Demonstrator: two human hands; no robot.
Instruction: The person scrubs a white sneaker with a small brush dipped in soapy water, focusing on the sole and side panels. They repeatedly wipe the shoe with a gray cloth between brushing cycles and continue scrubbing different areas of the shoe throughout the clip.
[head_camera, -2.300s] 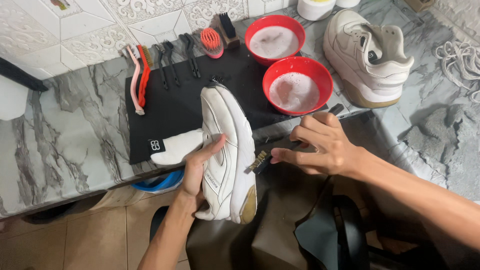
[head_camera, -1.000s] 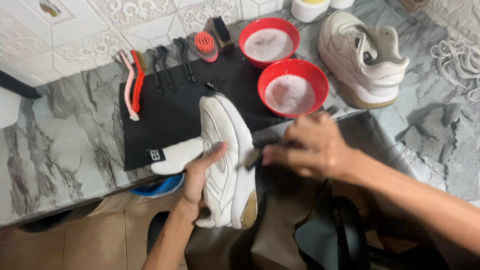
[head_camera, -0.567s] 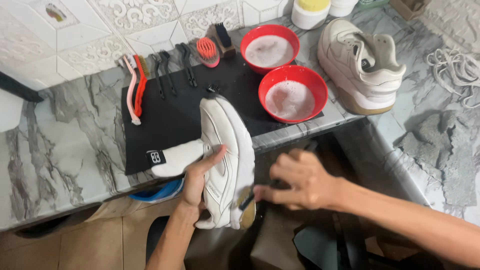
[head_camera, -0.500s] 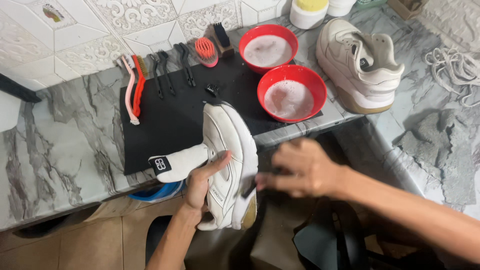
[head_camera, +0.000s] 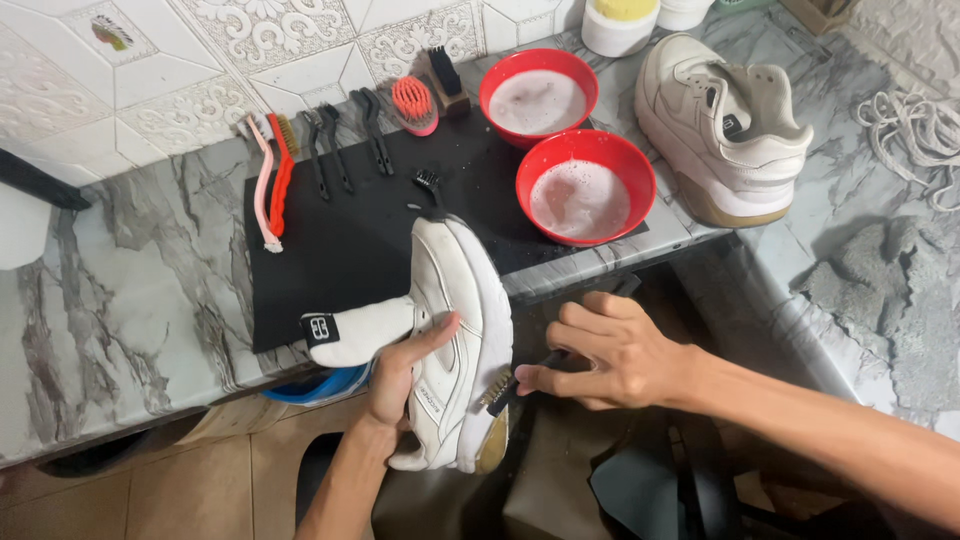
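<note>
My left hand (head_camera: 400, 370) grips a white sneaker (head_camera: 465, 310) by its side, holding it sole-edge up in front of the counter, its tongue sticking out to the left. A small black-handled brush (head_camera: 505, 385) is in my right hand (head_camera: 610, 350), its bristles against the sneaker's sole edge near the heel. Close behind the shoe, on the black mat (head_camera: 340, 250), stands a red bowl (head_camera: 585, 185) of soapy water.
A second red bowl (head_camera: 538, 85) of foam, several brushes (head_camera: 320, 155) and a round orange brush (head_camera: 413, 103) lie on the mat. Another white sneaker (head_camera: 722, 125) stands at the right, with laces (head_camera: 915, 125) beyond it. A blue basin (head_camera: 320, 385) sits under the marble counter (head_camera: 130, 290).
My right hand has kept moving the brush back and forth along the sole edge, now low near the heel. The sneaker has tilted slightly in my left hand.
</note>
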